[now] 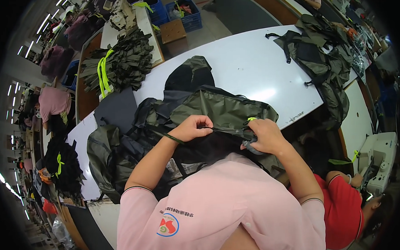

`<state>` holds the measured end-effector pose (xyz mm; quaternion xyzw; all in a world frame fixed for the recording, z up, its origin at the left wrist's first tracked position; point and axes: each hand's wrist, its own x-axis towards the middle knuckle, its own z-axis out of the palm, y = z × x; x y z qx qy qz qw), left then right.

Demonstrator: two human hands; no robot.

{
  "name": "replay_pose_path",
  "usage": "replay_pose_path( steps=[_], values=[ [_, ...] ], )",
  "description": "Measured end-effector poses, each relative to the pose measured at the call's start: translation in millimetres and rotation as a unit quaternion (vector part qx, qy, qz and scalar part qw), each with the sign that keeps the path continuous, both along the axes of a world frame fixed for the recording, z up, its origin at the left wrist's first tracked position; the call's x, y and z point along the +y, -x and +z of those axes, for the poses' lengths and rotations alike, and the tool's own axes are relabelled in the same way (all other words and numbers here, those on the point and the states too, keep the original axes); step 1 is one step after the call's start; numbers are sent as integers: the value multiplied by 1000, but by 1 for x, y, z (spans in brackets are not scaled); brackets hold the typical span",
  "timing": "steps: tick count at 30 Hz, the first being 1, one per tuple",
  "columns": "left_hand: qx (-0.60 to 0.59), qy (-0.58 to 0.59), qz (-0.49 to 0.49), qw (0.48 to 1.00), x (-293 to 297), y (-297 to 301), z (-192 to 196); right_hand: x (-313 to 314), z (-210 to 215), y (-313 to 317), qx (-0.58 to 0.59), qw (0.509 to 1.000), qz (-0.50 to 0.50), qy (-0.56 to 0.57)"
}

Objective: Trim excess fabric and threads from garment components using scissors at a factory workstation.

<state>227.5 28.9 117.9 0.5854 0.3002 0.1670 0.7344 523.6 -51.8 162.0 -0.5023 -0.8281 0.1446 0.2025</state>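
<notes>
An olive-green and black fabric bag (221,109) lies on the white table (250,61) right in front of me. My left hand (192,127) pinches the bag's near edge along a black zipper strip. My right hand (264,136) grips the same edge farther right, beside a small neon-yellow tab (251,119), with something grey tucked under its fingers. A thin dark band circles my left wrist. More dark bag fabric (117,154) is heaped to the left of my hands.
A stack of olive pieces with a neon-yellow strap (118,64) sits at the table's far left. Another pile of olive bags (321,54) lies at the right. A person in red (343,203) works at a white sewing machine (379,160) at lower right. Blue crates (187,11) stand beyond.
</notes>
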Motion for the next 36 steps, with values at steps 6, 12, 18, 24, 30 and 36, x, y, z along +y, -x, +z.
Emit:
replay_pose_path(
  steps=[6,12,18,24,30,36],
  values=[
    [-8,-12,-13,1000,-5,1,2,2,3,11,-13,999,23,41],
    [-7,-28,-13,1000,-3,6,3,5,-2,13,-37,998,18,40],
    [-14,-20,-16,1000,-1,3,5,7,2,14,-18,999,22,42],
    [-9,-19,-14,1000,1,0,6,10,-3,9,-24,998,18,57],
    [15,-55,-7,998,2,14,14,12,1,5,-31,993,-5,111],
    [-24,-196,390,900,-22,221,106,30,5,-58,208,937,-266,93]
  ],
)
